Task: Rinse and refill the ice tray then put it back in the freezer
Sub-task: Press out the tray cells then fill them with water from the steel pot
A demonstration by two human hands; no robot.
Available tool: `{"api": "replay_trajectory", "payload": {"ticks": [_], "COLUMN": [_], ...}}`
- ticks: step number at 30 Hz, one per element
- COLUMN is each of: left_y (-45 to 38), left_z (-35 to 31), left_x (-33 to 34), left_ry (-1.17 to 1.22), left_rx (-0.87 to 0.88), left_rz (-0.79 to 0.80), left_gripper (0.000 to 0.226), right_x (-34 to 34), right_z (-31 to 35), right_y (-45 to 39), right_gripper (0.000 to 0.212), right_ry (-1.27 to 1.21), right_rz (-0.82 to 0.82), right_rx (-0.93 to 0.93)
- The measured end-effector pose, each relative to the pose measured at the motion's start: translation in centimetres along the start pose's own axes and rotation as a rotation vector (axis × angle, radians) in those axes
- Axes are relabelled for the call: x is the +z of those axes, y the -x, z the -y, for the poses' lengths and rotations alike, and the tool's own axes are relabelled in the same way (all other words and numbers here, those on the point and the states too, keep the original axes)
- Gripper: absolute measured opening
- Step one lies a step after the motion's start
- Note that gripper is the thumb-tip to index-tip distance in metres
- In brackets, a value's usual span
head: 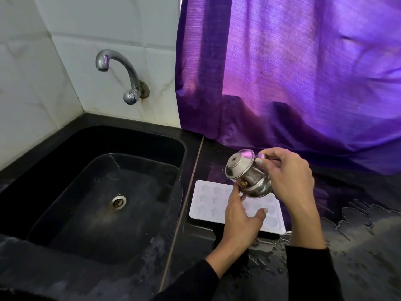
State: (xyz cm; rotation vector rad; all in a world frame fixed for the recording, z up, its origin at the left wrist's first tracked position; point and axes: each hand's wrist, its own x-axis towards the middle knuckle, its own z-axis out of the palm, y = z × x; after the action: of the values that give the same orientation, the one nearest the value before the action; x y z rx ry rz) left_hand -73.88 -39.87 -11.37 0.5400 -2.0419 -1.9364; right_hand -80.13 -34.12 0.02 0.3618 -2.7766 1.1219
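The white ice tray (213,203) lies flat on the black counter (358,246), just beside the right rim of the sink (65,170) and near the counter's front edge. Above it the right hand (290,179) grips a small steel pot (247,173), fingers curled round its body, tipped with its mouth toward the sink. The left hand (240,216) hovers over the tray, fingers loosely spread, one fingertip touching the pot's underside (holding nothing). Water pools on the counter's right part.

white ice tray (208,205), flat on counter (358,246)
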Motion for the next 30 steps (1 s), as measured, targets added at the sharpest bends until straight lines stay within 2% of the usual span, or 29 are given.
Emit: {"api": "replay_trajectory", "payload": {"ticks": [23,30], "left_y": [-0.5,-0.5], "left_z": [0.9,0.2], "left_x": [-0.5,-0.7], "left_ry": [-0.008,-0.009], "left_rx": [-0.044,-0.01], "left_rz": [-0.047,-0.082], "left_gripper": [0.079,0.086], "right_x": [1.5,0.8], "right_z": [0.3,-1.0], "right_y": [0.0,-0.7], "right_gripper": [0.007,0.001], "right_ry": [0.055,-0.107], "right_rz": [0.028,0.049], "right_rx": [-0.044,-0.02]}}
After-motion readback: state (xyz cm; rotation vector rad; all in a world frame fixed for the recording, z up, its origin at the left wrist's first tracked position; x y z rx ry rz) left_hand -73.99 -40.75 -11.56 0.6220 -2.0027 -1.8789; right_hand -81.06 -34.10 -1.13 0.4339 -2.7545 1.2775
